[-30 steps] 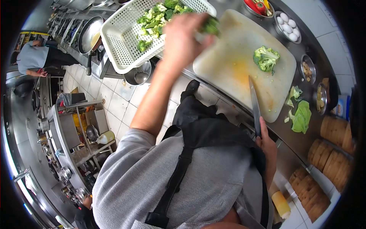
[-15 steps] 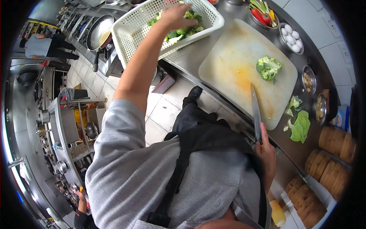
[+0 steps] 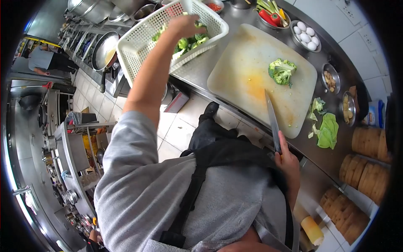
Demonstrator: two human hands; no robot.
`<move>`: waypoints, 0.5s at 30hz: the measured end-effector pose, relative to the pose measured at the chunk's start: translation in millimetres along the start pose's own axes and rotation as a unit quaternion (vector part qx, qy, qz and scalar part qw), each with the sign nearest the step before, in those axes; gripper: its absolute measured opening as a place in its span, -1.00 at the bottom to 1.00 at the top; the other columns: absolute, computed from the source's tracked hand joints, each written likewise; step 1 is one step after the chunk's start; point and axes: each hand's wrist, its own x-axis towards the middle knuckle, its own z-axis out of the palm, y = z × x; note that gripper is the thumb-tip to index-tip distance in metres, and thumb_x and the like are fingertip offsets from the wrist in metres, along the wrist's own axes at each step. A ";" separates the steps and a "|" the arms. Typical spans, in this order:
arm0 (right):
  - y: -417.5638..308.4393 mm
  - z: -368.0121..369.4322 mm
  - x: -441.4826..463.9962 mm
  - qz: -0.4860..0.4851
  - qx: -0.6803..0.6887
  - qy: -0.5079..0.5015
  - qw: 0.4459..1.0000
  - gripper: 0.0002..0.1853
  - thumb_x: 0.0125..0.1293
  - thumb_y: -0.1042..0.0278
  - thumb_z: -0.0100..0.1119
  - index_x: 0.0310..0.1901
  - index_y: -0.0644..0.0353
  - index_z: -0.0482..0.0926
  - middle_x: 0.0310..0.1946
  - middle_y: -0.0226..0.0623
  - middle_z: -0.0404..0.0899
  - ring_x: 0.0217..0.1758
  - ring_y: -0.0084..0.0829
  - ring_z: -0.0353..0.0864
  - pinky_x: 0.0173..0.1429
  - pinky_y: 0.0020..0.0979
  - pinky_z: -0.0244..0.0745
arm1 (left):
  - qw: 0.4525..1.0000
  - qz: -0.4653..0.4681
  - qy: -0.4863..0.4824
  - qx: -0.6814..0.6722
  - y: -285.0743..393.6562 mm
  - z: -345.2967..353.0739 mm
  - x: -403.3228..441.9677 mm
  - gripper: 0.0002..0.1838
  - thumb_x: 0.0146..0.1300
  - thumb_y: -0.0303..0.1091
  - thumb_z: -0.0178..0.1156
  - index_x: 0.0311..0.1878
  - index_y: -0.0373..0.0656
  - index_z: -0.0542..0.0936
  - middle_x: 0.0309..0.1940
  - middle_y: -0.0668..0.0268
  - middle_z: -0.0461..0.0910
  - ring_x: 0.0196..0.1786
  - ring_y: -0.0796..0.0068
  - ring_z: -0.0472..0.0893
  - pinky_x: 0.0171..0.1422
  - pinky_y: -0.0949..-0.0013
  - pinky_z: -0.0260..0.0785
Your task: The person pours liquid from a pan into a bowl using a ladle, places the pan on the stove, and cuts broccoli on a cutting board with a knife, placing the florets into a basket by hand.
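Note:
My left hand [image 3: 184, 26] is over the white perforated basket [image 3: 134, 48], just above cut broccoli florets [image 3: 191, 44]. Its fingers are stretched out and apart, and I see nothing in them. In my right hand [image 3: 289, 163] is a kitchen knife [image 3: 272, 117], gripped by its handle near the counter's front edge. The blade lies over the near side of the white cutting board [image 3: 235, 54], tip pointing away from me. Farther back on the board rests a head of broccoli [image 3: 282, 71]. Small green bits and an orange stain mark the board's surface.
Right of the board lie green leaves [image 3: 327, 131]. Along the back stand a bowl of eggs [image 3: 306, 35], a bowl of peppers [image 3: 272, 17] and small metal bowls [image 3: 348, 108]. Bamboo steamers [image 3: 369, 143] are at right, a frying pan [image 3: 105, 50] at left. Another person [image 3: 46, 59] stands far left.
The whole view has shifted slightly, moving the board and basket left in frame. My left hand stays over the florets in the basket; my right hand still holds the knife.

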 end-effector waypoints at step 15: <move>-2.9 1.8 -1.0 0.033 0.009 -0.003 0.999 -0.14 0.28 0.44 0.17 0.63 -0.25 0.20 -0.23 0.04 0.71 -0.24 0.10 0.72 -0.11 0.02 0.58 | 0.966 0.029 -0.003 -0.259 -56.1 -5.0 2.1 -0.37 0.40 -0.09 0.36 0.40 -0.27 0.56 0.16 0.12 0.73 0.17 0.30 0.69 0.33 0.25 0.50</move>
